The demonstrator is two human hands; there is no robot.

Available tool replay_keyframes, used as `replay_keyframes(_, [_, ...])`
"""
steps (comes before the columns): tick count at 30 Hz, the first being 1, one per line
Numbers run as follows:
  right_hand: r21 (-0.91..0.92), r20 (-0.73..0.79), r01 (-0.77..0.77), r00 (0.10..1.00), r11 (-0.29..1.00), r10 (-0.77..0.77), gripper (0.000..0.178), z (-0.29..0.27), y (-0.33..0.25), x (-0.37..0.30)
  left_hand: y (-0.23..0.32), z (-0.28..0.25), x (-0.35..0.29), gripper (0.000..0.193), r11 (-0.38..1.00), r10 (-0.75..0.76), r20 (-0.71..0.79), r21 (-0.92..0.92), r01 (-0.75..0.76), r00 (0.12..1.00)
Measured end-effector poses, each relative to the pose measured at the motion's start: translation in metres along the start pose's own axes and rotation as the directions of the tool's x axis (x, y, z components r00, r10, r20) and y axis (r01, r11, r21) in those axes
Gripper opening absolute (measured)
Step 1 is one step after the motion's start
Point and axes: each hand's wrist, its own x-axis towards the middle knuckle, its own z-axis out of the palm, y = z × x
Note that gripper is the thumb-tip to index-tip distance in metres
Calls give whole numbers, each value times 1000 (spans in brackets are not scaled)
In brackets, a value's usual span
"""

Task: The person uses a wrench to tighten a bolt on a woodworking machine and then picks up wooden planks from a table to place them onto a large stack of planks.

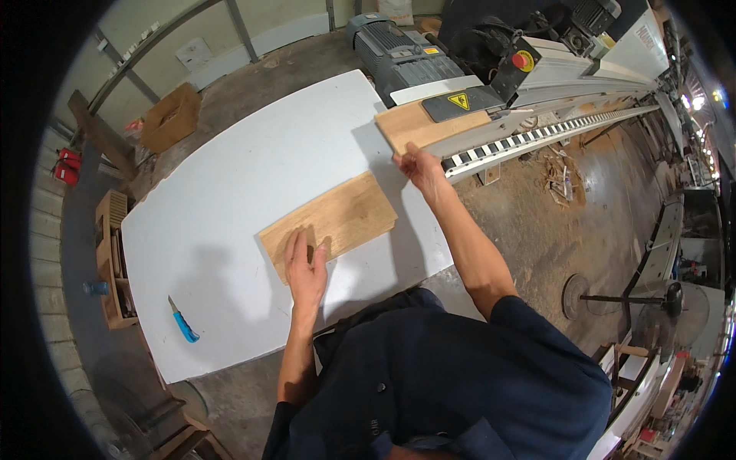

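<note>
A light-brown wooden board (356, 205) lies at a slant on the white tabletop (230, 169). What looks like another board edge shows under its right end. My left hand (305, 270) rests on the board's near left part, fingers stretched out over its top face. At the far right, a second wooden board (405, 127) sticks out from the machine's end, past a grey cover plate. My right hand (423, 169) grips that board's near edge; its thumb is on top and the fingers are partly hidden below.
A blue-handled utility knife (184, 326) lies at the table's left, blade out. The long machine has a grey motor (402, 57), a red stop button (523, 61) and a black-and-white segmented track (552, 132). A cardboard box (170, 119) stands beyond the table; a fan (673, 318) is at right.
</note>
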Motion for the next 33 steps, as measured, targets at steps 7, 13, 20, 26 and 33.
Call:
replay_keyframes(7, [-142, 316, -70, 942, 987, 112, 14, -8, 50, -125, 25, 42, 43, 48, 437, -225, 351, -797, 416, 909])
replay_keyframes(13, [-223, 497, -159, 830, 962, 253, 21, -9, 92, -204, 43, 28, 48, 36, 149, -316, 517, -801, 580, 795])
replay_keyframes(20, [-154, 506, 385, 822, 910, -262, 30, -31, 37, -138, 37, -59, 34, 31, 655, 61, 237, -743, 140, 970])
replay_keyframes(26, [-53, 530, 451, 769, 891, -358, 63, 5, -16, -170, 50, -109, 39, 32, 666, 296, 61, -728, -160, 953])
replay_keyframes(33, [-101, 575, 483, 742, 870, -345, 68, 23, -13, -173, 54, -134, 39, 36, 695, 431, -16, -632, -343, 902])
